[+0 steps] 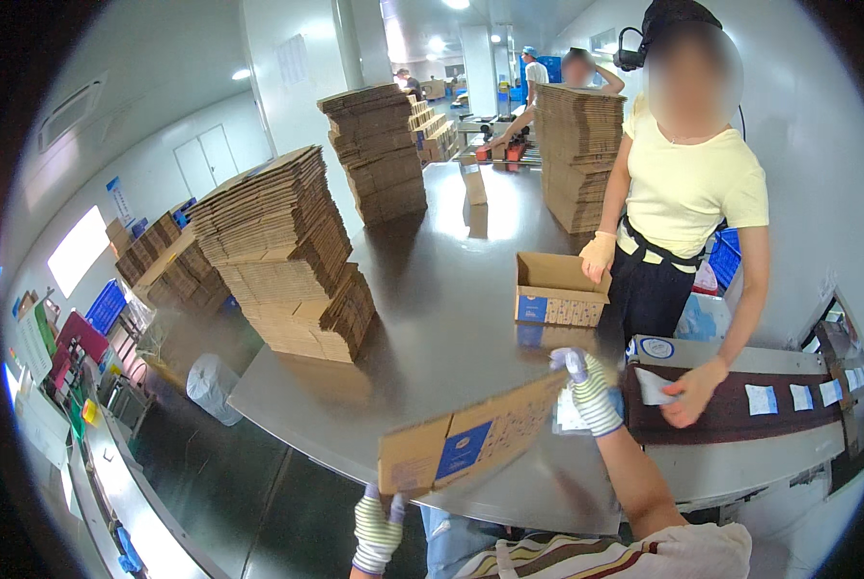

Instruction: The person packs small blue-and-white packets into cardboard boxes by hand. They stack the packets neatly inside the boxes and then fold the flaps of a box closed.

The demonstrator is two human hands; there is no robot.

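Note:
A flattened brown cardboard box (422,461) with a blue printed panel is held tilted over the near edge of the metal table. My left hand (378,533), in a striped glove, grips its lower left corner. At its upper right end my right hand (592,391), gloved the same way, has its fingers closed on the edge. Beneath the right hand lie white and light-blue packets (569,415), partly hidden. An opened cardboard box (557,307) stands beyond my right hand, with a co-worker's gloved hand (598,257) at its rim.
Tall stacks of flat cardboard boxes stand on the steel table (451,289): a near left stack (287,261), a far left stack (374,154) and a right stack (578,159). The co-worker's other hand (694,391) holds a packet over a dark conveyor belt (721,417) carrying several small packets.

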